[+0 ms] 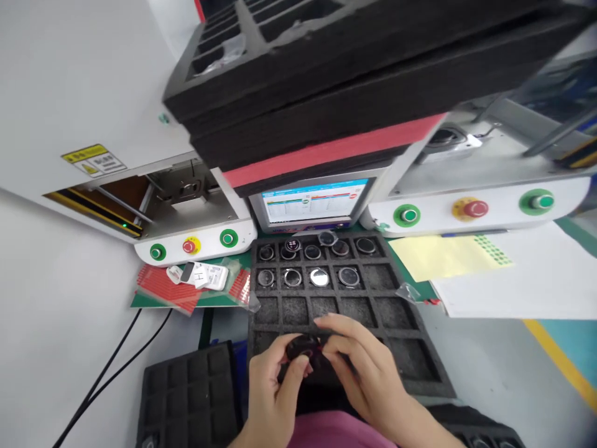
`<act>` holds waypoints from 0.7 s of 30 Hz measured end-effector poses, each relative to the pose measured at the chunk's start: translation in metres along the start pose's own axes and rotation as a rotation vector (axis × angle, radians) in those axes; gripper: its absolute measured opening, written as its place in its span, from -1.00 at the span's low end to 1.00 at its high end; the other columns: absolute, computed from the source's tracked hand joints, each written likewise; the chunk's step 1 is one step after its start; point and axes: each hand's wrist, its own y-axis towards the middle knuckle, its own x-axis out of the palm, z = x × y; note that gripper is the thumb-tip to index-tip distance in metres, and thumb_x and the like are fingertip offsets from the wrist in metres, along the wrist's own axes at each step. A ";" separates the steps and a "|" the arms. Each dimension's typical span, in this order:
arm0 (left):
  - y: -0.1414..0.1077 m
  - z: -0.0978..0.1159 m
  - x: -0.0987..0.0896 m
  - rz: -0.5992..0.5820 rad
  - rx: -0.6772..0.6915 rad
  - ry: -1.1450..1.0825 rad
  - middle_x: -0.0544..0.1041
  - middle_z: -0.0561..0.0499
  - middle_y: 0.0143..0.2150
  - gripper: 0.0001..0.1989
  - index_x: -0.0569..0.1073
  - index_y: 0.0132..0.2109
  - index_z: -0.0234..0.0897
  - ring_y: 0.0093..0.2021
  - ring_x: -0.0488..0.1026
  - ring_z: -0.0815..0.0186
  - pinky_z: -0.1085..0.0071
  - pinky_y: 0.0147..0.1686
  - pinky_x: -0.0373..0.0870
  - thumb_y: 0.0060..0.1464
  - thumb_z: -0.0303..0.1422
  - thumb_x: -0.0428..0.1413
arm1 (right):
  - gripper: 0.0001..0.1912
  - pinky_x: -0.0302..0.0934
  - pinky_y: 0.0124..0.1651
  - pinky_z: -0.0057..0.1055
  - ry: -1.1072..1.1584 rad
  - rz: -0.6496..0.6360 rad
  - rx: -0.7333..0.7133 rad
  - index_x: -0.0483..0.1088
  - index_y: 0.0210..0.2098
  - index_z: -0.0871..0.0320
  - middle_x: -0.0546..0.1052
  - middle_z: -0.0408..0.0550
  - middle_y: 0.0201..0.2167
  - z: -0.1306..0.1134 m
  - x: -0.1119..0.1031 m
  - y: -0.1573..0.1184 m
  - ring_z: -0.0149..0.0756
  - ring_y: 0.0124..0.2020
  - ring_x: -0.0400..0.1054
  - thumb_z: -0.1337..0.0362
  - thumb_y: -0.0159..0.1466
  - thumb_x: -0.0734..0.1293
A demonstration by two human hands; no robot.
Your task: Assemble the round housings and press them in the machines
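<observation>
My left hand [275, 386] grips a small dark round watch body [302, 345] between thumb and fingers, above the near part of a black foam tray [382, 277]. At the watch's right edge, the thumb and index finger of my right hand [366, 367] are pinched together. A small reddish spot shows there, but what those fingertips hold is too small to make out. Several round watches sit in the tray's two far rows. One watch with a lit face [292, 245] and another watch [328, 238] lie raised across the cells at the back.
Stacked foam trays [317, 99] overhang a monitor [312, 202]. Machines with green buttons [409, 215] and red buttons [189, 247] flank it. Left are a white handheld device [212, 277] and red strips [168, 289]; right, yellow paper [438, 256] and white sheets [517, 289]. Another foam tray [186, 392] stands lower left.
</observation>
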 end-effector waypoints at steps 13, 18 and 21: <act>0.030 -0.060 -0.094 0.638 -0.167 -0.568 0.55 0.08 -0.44 -0.65 0.57 -0.31 -0.32 -0.44 0.44 0.43 0.58 -0.36 0.42 -0.13 -0.13 0.37 | -0.74 0.40 -0.01 -0.12 0.074 -0.596 0.042 0.33 0.08 0.21 0.51 0.06 -0.10 0.057 0.133 0.046 -0.15 -0.06 0.45 0.27 0.43 0.27; 0.022 -0.070 -0.095 0.576 -0.244 -0.622 0.62 -0.04 -0.34 -0.61 0.58 -0.30 -0.35 -0.35 0.53 0.32 0.42 -0.23 0.49 -0.13 -0.10 0.36 | -0.71 0.31 0.09 -0.05 0.099 -0.777 0.135 0.40 0.03 0.22 0.51 -0.01 -0.13 0.065 0.171 0.056 -0.17 -0.07 0.44 0.16 0.41 0.34; 0.021 -0.073 -0.098 0.508 -0.263 -0.610 0.62 -0.07 -0.32 -0.65 0.61 -0.26 -0.38 -0.43 0.44 0.43 0.57 -0.38 0.38 -0.08 -0.16 0.35 | -0.74 0.35 0.01 -0.13 0.162 -0.766 0.222 0.43 -0.09 0.23 0.51 -0.06 -0.24 0.063 0.172 0.057 -0.24 -0.18 0.45 0.14 0.41 0.33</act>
